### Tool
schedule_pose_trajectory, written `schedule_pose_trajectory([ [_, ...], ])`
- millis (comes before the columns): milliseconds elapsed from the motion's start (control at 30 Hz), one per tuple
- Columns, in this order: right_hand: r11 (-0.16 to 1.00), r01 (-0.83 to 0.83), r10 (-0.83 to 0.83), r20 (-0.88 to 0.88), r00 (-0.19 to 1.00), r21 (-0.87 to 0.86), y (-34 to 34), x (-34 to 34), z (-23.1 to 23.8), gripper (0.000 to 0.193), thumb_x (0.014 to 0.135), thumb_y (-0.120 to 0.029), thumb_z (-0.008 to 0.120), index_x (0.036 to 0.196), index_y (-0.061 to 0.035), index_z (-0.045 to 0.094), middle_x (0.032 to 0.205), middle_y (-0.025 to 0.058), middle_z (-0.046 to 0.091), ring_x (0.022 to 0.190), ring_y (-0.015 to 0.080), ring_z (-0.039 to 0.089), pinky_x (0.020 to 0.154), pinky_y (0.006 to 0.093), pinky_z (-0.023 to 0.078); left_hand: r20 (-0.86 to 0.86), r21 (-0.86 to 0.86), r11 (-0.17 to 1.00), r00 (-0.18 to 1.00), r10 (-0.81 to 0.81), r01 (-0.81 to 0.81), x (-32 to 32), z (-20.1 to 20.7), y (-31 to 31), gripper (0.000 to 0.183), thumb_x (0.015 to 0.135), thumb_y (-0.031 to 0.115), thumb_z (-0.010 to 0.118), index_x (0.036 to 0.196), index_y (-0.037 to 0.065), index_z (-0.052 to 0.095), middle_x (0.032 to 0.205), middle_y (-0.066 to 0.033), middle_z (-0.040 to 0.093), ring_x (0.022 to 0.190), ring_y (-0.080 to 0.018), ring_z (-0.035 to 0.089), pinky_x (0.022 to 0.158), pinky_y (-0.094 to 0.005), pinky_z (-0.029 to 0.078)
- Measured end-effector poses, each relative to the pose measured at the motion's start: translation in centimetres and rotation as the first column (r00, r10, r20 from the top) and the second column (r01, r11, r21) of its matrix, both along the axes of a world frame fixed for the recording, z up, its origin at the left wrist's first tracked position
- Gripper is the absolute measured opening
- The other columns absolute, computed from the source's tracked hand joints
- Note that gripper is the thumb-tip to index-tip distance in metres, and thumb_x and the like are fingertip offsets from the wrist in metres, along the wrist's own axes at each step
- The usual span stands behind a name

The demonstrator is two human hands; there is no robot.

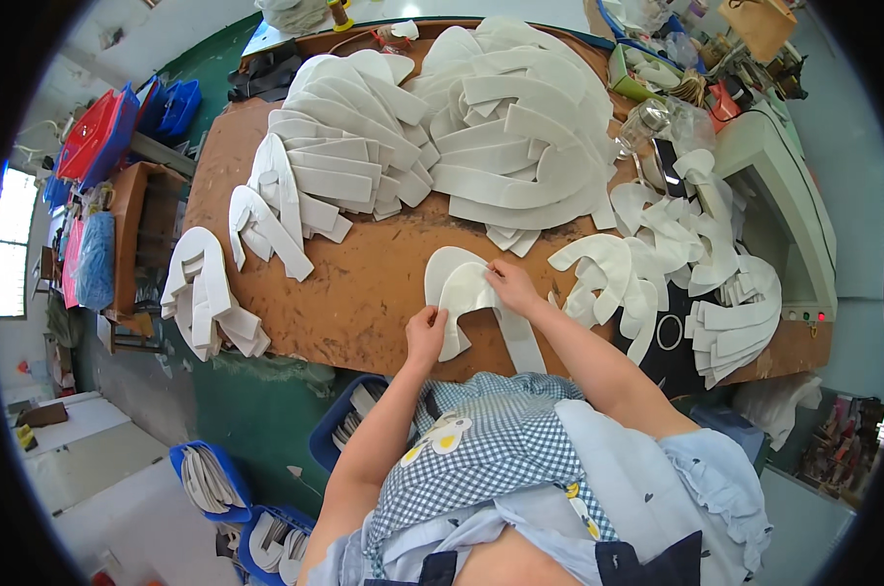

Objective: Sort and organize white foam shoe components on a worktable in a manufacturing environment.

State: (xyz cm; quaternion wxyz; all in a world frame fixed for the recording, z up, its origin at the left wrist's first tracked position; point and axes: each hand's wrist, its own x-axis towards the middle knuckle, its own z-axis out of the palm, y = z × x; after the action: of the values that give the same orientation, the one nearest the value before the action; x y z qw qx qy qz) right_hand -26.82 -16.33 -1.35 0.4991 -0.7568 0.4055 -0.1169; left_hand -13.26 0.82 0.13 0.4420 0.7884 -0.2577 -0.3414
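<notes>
Directly before me on the brown work table (335, 303) lies a large white U-shaped pad (523, 344). A smaller, cream-white U-shaped piece (462, 286) rests over it, inside its curve. My left hand (424, 337) pinches the left leg of the smaller piece. My right hand (512, 286) grips its upper right edge, fingers closed. To the right lies a loose heap of similar small U-shaped pieces (608, 273). A fanned stack of white U-shaped pads (740, 322) sits beyond it, near the table's right end.
Large heaps of white U-shaped pads (525, 127) cover the far side, with another pile (203, 293) at the left edge. A beige machine (789, 195) stands at right. Blue bins (210, 479) holding white pads stand on the floor at lower left.
</notes>
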Motion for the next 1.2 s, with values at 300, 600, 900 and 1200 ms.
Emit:
schedule_pose_trajectory([
  [300,0.999,0.020,-0.021,0.014,1.000,0.048,0.4,1.2,1.8,0.023,0.084,-0.022,0.065,0.093,-0.0007,0.062,0.076,0.0099,0.065,0.070,0.0199,0.061,0.065,0.0331,0.047,-0.246,-0.088,0.981,0.958,0.148,-0.174,0.3,-0.3,1.5,0.020,0.087,0.016,0.065,0.088,-0.003,0.066,0.070,-0.0036,0.066,0.063,-0.0053,0.055,0.057,-0.0224,0.044],
  [600,0.990,-0.057,0.040,-0.136,0.990,-0.128,-2.7,5.1,0.5,0.026,0.084,-0.029,0.063,0.089,-0.0034,0.064,0.083,0.0145,0.067,0.078,0.0309,0.064,0.069,0.0399,0.049,0.061,0.071,0.982,0.983,0.173,-0.177,2.5,-1.6,-1.3,0.026,0.084,0.023,0.067,0.085,-0.003,0.065,0.071,-0.0105,0.067,0.064,-0.0173,0.063,0.063,-0.0316,0.049],
  [900,0.981,-0.033,-0.006,-0.198,0.980,-0.191,-1.6,5.5,1.0,0.024,0.085,-0.033,0.062,0.089,-0.0098,0.064,0.081,0.0122,0.067,0.078,0.0324,0.063,0.067,0.0424,0.049,0.115,0.128,0.975,0.980,0.165,-0.179,1.8,-0.4,-1.3,0.028,0.084,0.026,0.067,0.083,-0.002,0.065,0.067,-0.0079,0.065,0.062,-0.0132,0.060,0.060,-0.0297,0.047],
  [1200,0.967,-0.069,0.013,-0.223,0.975,-0.247,-1.7,6.0,1.3,0.023,0.087,-0.033,0.060,0.089,-0.0109,0.062,0.079,0.0127,0.066,0.077,0.0343,0.063,0.066,0.0456,0.048,0.093,0.139,0.971,0.978,0.185,-0.197,1.6,-0.2,-1.5,0.027,0.086,0.025,0.065,0.084,-0.002,0.065,0.070,-0.0125,0.066,0.065,-0.0216,0.063,0.064,-0.0339,0.049],
])
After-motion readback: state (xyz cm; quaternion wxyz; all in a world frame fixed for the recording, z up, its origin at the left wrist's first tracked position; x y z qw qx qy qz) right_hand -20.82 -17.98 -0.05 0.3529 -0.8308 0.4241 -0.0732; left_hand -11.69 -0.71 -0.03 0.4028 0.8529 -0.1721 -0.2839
